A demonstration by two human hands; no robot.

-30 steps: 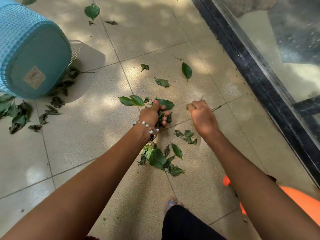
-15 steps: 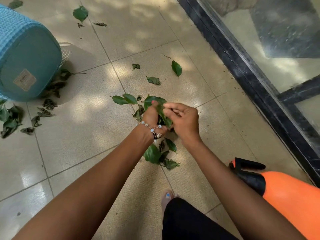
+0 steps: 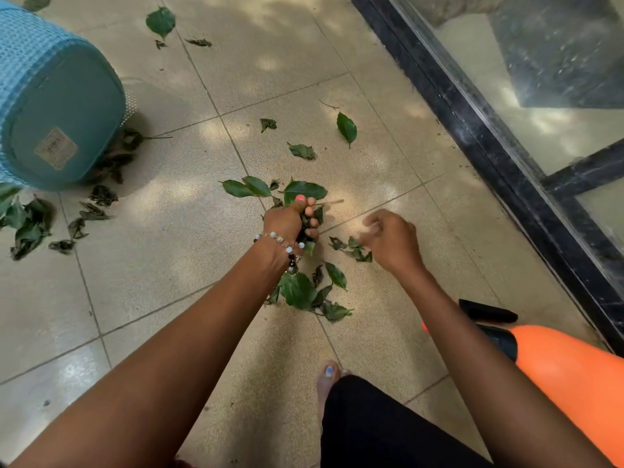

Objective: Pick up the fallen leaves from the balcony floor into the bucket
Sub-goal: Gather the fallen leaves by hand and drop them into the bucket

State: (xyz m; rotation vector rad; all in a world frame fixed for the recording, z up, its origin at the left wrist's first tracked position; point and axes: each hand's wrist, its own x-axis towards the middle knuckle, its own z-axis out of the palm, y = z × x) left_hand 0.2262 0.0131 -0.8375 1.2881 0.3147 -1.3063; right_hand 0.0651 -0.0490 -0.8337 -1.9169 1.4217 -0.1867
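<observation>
Gathering is under way. The left hand (image 3: 287,221) grips a bunch of leaves (image 3: 309,224) just above the floor (image 3: 175,251); the right hand (image 3: 388,238), blurred, fingers loosely curled, seems to hold nothing. More leaves lie below the wrists (image 3: 304,293). The bucket (image 3: 57,106) lies tipped near the floor's far-left edge. Next, I judge: pinch the small leaves (image 3: 353,248) beside the right hand.

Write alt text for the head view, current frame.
Seen from above, a person's left hand grips a bunch of green leaves over a tiled balcony floor, while the right hand, blurred, hovers above more leaves. A blue bucket lies tipped at the upper left, with loose leaves scattered around it.
</observation>
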